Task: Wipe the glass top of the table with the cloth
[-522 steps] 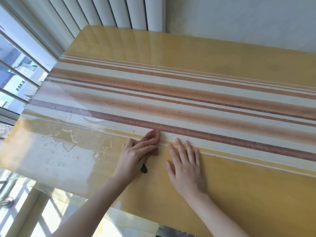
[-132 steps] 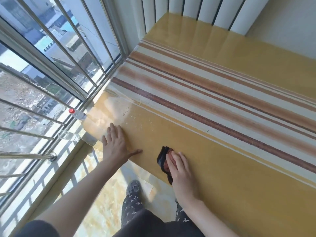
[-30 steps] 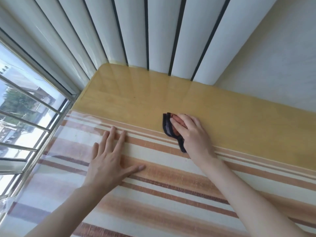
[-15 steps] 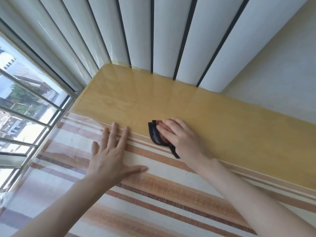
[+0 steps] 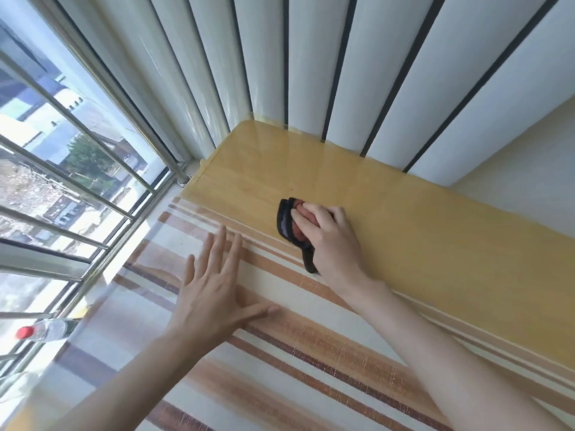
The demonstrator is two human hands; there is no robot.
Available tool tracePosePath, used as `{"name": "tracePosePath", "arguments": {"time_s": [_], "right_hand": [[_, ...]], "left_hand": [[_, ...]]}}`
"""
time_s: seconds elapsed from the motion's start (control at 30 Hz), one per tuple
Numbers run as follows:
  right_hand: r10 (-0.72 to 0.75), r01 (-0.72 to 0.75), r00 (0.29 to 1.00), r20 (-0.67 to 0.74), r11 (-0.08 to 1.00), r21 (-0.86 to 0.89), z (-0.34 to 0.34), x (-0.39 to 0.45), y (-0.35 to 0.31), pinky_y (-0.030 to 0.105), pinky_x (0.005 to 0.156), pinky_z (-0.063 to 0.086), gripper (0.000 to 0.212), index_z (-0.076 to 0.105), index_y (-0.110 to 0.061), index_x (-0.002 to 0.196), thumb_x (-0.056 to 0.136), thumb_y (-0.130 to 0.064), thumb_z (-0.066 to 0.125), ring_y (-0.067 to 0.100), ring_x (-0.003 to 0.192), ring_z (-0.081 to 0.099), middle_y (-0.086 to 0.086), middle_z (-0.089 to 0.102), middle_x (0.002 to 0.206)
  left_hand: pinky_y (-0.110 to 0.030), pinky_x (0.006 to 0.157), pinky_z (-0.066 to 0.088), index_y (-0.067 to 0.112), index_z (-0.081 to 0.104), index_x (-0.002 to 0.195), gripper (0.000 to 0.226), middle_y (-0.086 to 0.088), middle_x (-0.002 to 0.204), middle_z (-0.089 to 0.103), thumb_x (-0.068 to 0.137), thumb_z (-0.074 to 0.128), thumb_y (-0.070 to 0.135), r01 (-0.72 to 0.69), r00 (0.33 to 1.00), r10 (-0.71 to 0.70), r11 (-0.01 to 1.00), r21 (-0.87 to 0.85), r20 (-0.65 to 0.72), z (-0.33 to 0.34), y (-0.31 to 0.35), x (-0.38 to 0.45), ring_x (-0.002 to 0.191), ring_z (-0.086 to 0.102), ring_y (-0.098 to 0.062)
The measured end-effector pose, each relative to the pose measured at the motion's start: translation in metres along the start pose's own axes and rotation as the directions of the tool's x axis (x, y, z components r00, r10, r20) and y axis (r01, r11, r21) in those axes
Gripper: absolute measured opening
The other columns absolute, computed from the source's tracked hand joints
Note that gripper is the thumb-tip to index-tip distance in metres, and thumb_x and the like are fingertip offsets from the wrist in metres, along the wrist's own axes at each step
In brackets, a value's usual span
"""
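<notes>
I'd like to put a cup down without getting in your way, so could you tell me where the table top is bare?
Bare: the yellow strip of the glass top right of the right hand and cloth, along the wall, and the far corner by the blinds. Crowded: the striped middle, where the left hand rests flat.

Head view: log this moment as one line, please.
right hand: presses cloth on yellow far band | left hand: flat on striped glass top | bottle: beside table's left edge

cloth (image 5: 287,225) on table (image 5: 435,244) far side, bottle (image 5: 43,330) at left
</notes>
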State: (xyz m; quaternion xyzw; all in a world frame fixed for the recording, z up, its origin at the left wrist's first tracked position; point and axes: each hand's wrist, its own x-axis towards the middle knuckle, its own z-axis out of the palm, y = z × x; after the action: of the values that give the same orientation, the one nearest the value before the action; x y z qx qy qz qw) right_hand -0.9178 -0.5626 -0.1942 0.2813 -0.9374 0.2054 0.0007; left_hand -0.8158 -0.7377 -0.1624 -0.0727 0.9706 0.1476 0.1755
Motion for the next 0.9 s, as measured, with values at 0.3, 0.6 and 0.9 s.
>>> {"name": "tracePosePath", "arguments": {"time_s": [0.3, 0.6, 0.9], "right_hand": [[0.304, -0.300, 0.938, -0.165, 0.953, 0.051, 0.004, 0.069, -0.003, 0.041, 0.093, 0.041, 0.050, 0.052, -0.009, 0.128, 0.082, 0.012, 0.049, 0.034, 0.110, 0.038, 0.012, 0.050, 0.127], [-0.333, 0.323, 0.935, 0.118, 0.941, 0.096, 0.025, -0.001, -0.071, 0.043, 0.088, 0.046, 0.060, 0.056, -0.008, 0.123, 0.070, 0.021, 0.053, 0.035, 0.106, 0.046, 0.012, 0.056, 0.124], [0.144, -0.144, 0.989, -0.017, 0.990, 0.001, 0.018, 0.140, -0.014, 0.037, 0.101, 0.034, 0.056, 0.045, -0.016, 0.133, 0.085, 0.011, 0.041, 0.030, 0.118, 0.034, 0.007, 0.044, 0.132]], "left_hand": [[-0.037, 0.111, -0.013, 0.021, -0.030, 0.138, 0.132, 0.000, 0.145, -0.036, 0.039, 0.015, 0.096, 0.130, 0.990, -0.130, 0.991, 0.000, 0.053, -0.005, -0.054, -0.036, 0.134, -0.031, -0.015], [-0.039, 0.113, -0.011, 0.022, -0.028, 0.139, 0.129, 0.000, 0.147, -0.034, 0.048, 0.030, 0.093, 0.128, 0.991, -0.127, 0.991, -0.027, 0.044, -0.001, -0.057, -0.036, 0.136, -0.030, -0.017], [-0.044, 0.116, -0.001, 0.018, -0.021, 0.144, 0.132, -0.003, 0.153, -0.025, 0.053, 0.044, 0.087, 0.143, 0.987, -0.145, 0.989, 0.030, 0.069, -0.006, -0.056, -0.032, 0.141, -0.020, -0.021]]}}
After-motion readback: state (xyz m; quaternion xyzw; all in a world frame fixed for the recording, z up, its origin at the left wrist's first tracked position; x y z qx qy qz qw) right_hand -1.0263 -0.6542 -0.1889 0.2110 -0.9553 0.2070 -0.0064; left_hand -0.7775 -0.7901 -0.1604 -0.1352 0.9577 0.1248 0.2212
